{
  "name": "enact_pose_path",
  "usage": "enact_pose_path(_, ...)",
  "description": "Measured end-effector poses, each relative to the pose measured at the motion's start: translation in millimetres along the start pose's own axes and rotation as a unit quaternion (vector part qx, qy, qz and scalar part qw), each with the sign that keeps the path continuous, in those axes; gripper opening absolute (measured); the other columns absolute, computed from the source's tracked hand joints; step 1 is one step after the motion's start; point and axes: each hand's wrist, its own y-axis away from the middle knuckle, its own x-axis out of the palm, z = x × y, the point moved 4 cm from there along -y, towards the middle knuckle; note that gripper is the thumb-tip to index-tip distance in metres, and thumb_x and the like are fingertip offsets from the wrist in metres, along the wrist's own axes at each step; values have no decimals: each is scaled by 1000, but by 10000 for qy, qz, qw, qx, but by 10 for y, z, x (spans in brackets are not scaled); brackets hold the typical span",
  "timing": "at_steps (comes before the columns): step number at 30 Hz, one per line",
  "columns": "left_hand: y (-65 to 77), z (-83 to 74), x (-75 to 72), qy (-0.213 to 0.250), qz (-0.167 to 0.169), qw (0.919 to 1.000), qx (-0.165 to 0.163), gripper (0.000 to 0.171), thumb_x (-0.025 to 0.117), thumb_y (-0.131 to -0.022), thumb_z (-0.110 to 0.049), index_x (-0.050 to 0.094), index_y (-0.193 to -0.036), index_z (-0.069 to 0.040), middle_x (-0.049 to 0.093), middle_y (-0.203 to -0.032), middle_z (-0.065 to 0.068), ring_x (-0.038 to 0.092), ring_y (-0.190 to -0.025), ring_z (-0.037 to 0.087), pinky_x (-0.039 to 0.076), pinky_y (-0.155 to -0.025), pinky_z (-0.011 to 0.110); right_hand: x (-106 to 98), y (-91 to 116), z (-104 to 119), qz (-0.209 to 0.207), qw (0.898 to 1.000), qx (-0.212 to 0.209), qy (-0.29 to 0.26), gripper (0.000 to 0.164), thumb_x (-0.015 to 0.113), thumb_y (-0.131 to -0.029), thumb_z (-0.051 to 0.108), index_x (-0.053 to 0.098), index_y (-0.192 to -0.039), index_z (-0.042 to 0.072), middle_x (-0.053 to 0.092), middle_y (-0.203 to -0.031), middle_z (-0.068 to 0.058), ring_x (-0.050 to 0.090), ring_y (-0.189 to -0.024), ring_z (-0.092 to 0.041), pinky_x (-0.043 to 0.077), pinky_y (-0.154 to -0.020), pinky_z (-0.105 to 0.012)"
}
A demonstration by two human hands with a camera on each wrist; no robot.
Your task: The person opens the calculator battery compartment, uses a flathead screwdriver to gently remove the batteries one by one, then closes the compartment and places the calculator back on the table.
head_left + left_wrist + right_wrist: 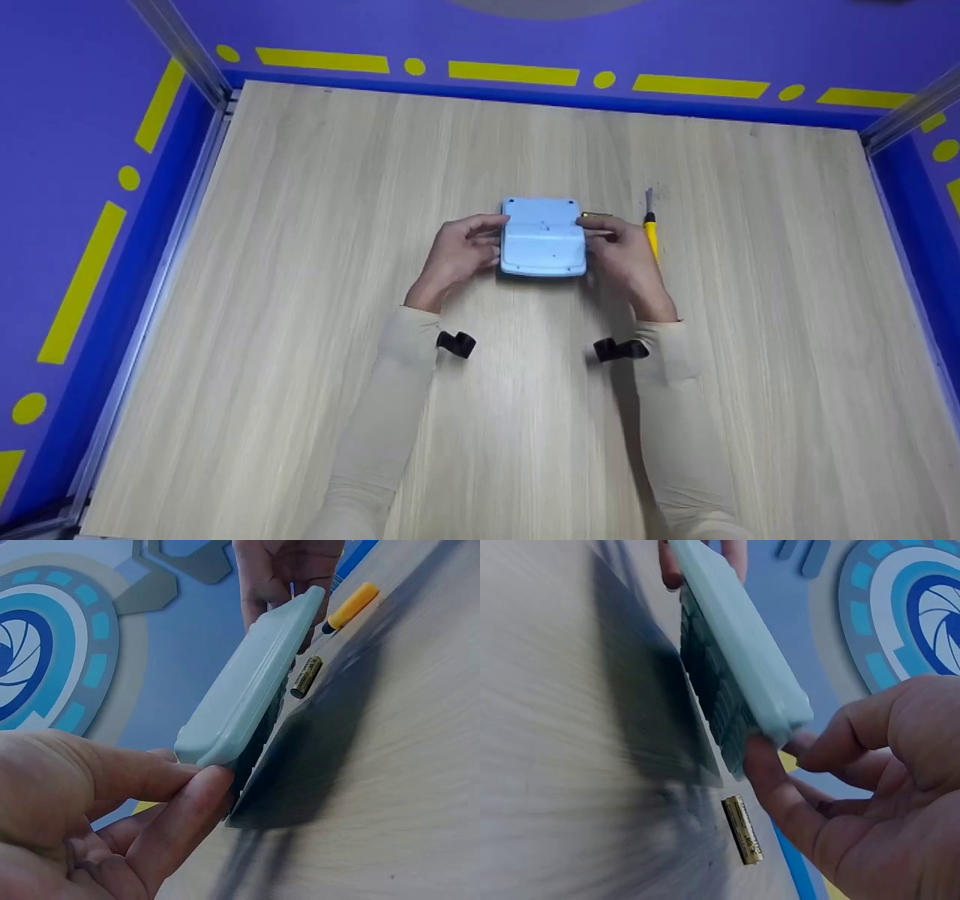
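Note:
A light blue calculator (544, 240) is held face down just above the table, its plain back toward the head camera. Rows of keys (712, 682) show on its underside in the right wrist view. My left hand (461, 247) pinches one side edge between thumb and fingers. On the opposite edge, my right hand (622, 251) grips with thumb and fingertips. Close beside the right fingers lies a gold battery (742, 830) on the table, partly covered by that hand in the head view.
Right of the right hand lies a screwdriver (651, 232) with a yellow and black handle, its shaft pointing to the back. The wooden table (300, 337) is bordered by metal rails and blue panels (525, 45) with yellow marks.

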Motion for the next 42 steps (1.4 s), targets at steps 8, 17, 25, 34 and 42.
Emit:
enact_pose_path(8,10,-23,-41,486,-59,9988,57,49,65,-93,18,71,-137,-2,71,-132,12,73,-111,22,61,-79,28,-53,9,-15,594,9976,-212,-282,46,61,-100,-5,65,-145,4,59,-148,-16,64,-122,-29,53,-87,-24)
enact_pose_path(17,33,-63,-46,803,204,9962,282,49,68,-95,15,68,-140,-1,69,-135,11,72,-114,24,61,-84,33,-148,8,-43,867,9903,-670,-858,48,67,-100,-4,61,-147,-2,61,-147,-20,65,-124,-31,55,-93,-23)
enact_pose_path(25,57,-84,-48,263,-82,9975,646,36,78,-98,-9,74,-134,-9,75,-124,4,73,-108,25,60,-86,37,-189,12,-41,420,9897,-859,-1066,42,70,-101,2,65,-143,0,68,-136,-17,67,-119,-23,55,-92,-23)
enact_pose_path(34,49,-116,-18,-96,-707,9873,1420,33,75,-102,-26,77,-131,-10,76,-125,0,68,-115,16,54,-99,31,-119,-6,33,-398,9875,-1093,-1068,36,74,-102,16,70,-135,-1,72,-126,-14,67,-111,-18,53,-89,-25)
enact_pose_path(42,52,-97,17,-82,-794,9865,1430,43,65,-107,-40,71,-139,-13,70,-138,-3,60,-129,11,49,-107,28,3,-17,75,-977,9779,-1306,-1309,29,72,-104,18,68,-122,-4,74,-117,-13,68,-108,-17,53,-94,-29)
